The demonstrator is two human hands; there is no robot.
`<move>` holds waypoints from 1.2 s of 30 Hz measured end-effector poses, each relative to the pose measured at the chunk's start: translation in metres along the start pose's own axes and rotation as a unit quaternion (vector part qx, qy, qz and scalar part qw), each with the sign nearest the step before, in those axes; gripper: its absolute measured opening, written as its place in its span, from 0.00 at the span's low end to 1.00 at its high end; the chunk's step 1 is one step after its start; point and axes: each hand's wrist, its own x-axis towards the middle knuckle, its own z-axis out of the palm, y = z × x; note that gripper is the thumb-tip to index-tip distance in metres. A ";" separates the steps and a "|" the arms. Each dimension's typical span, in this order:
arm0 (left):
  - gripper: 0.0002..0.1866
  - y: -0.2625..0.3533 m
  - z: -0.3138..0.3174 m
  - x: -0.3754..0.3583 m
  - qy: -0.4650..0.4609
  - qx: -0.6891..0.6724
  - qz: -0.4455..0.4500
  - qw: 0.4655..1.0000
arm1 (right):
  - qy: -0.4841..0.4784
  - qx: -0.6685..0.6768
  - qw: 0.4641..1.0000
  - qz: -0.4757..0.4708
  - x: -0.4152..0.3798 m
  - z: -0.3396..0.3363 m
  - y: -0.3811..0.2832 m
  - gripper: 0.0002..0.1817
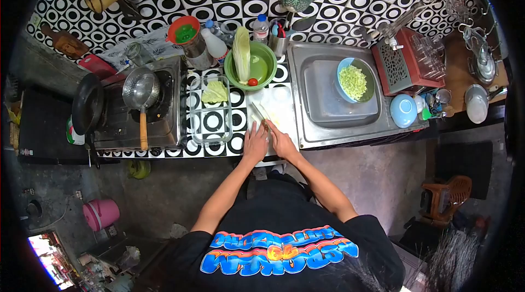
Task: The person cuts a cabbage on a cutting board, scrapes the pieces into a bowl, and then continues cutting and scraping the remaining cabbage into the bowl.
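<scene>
A white cutting board (285, 107) lies on the tiled counter between the green basin and the sink. My right hand (281, 141) is closed round the handle of a knife (259, 109), whose thin blade points away to the upper left over the board. Just left of it, my left hand (255, 143) rests low on the board, its fingers stretched forward. Whether anything lies under those fingers is hidden. Behind the board, a green basin (269, 61) holds an upright napa cabbage (241, 56) and a red tomato (252, 82). A cabbage leaf (214, 93) sits in a clear glass dish (210, 137) to the left.
On the right, a blue bowl of chopped cabbage (353, 82) stands in the steel sink (303, 134). A saucepan (141, 88) and a black wok (87, 105) occupy the stove at left. Bottles (213, 44) line the wall; a light-blue bowl (403, 110) stands right of the sink.
</scene>
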 end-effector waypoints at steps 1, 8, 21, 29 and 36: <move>0.31 0.000 -0.001 -0.001 -0.008 0.004 -0.001 1.000 | 0.007 -0.006 1.000 -0.013 0.000 0.004 0.002 0.30; 0.29 0.000 -0.004 0.003 0.003 -0.015 -0.009 1.000 | 0.017 -0.004 1.000 -0.009 -0.065 -0.002 0.013 0.32; 0.31 -0.007 -0.008 0.001 0.013 -0.042 0.006 0.999 | 0.036 -0.014 0.998 -0.040 -0.016 0.014 0.020 0.33; 0.32 -0.024 -0.012 0.005 0.111 -0.150 -0.003 0.982 | 0.030 0.020 0.999 -0.021 -0.086 -0.015 0.030 0.32; 0.33 -0.028 -0.012 0.021 0.110 -0.112 -0.056 0.986 | -0.005 0.005 0.998 0.065 -0.088 -0.022 0.013 0.30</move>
